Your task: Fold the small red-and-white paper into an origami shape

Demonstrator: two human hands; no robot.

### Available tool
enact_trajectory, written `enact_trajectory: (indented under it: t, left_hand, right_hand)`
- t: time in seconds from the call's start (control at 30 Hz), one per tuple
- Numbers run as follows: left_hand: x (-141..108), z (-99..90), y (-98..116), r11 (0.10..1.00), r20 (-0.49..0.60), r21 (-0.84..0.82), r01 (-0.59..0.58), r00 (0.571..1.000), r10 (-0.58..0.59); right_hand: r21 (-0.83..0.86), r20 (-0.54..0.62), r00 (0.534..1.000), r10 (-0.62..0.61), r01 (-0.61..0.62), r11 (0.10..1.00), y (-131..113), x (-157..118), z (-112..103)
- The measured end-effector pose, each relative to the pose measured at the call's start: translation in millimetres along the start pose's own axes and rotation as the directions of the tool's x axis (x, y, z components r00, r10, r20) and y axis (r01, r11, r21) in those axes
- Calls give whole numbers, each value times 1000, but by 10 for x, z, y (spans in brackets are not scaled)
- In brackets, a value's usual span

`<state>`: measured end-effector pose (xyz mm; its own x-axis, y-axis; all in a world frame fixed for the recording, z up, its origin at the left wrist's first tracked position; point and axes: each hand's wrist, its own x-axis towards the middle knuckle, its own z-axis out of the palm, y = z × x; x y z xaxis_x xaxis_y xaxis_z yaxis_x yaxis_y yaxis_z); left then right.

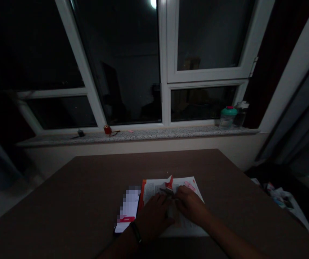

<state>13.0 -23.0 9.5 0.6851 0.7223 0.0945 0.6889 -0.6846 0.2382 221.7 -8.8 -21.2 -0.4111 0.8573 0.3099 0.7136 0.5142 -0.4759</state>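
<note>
On the table lies a printed booklet (150, 186) with an orange edge. My left hand (156, 214), with a dark band at the wrist, lies over the page, fingers stretched out and thumb apart. My right hand (191, 203) is closed in a pinch over the right half of the page, its fingertips close to the left ones. A small dark slim object (166, 191) shows between the fingertips; its kind cannot be made out. Just beyond them a folded red and white paper piece (169, 183) stands up from the page. Pink paper pieces (189, 186) lie near the booklet's upper right corner.
A lit phone (129, 205) lies left of the booklet on the brown table (95, 187). On the granite sill (154, 134) stand a red jar (107, 129), a small dark bottle (81, 133) and a green-lidded container (228, 117). Papers (284, 198) lie right of the table.
</note>
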Motion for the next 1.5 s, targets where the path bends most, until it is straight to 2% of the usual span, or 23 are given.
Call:
enact_trajectory:
  t: [0.23, 0.33, 0.4, 0.47, 0.53, 0.57, 0.63, 0.8, 1.03, 1.27, 1.5]
  left_hand:
    - [-23, 16, -1, 975, 7, -73, -209, 978, 210]
    - [-20, -21, 45, 961, 0, -88, -261, 965, 262]
    - [-16, -45, 60, 974, -65, -77, -214, 976, 210]
    - [-13, -60, 45, 994, -160, -63, -85, 984, 74]
    - [-12, -63, -2, 996, -236, -67, 52, 969, -67]
    - [-12, -58, -32, 993, -262, -75, 86, 960, -103]
    - [-12, -39, -90, 994, -260, -64, 83, 961, -97]
    - [4, 17, -120, 999, -124, -41, -19, 992, 14]
    - [-1, 51, -55, 989, -20, -101, -109, 994, 108]
    - [-6, 34, -1, 991, 67, -129, -27, 997, 36]
    - [15, 26, -14, 990, 86, -131, -46, 995, 57]
  right_hand:
    - [-71, -27, 998, 63, -65, 995, 0, 21, 2]
    - [-110, -59, 993, 98, -104, 988, 7, 21, 16]
    - [-129, -64, 991, 121, -129, 983, 10, 22, 23]
    - [-138, -64, 990, 124, -132, 982, 13, 26, 21]
    - [-138, -66, 992, 111, -120, 983, 19, 34, 13]
    - [-134, -64, 993, 104, -111, 985, 24, 39, 7]
    - [-121, -61, 994, 91, -98, 988, 36, 50, -6]
    - [-133, -73, 995, 67, -77, 988, 63, 71, -16]
    - [-145, -81, 994, 69, -80, 986, 79, 94, 6]
    - [-72, -103, 993, 56, -63, 995, 99, 97, 75]
    - [-34, -104, 993, 50, -54, 998, 67, 58, 104]
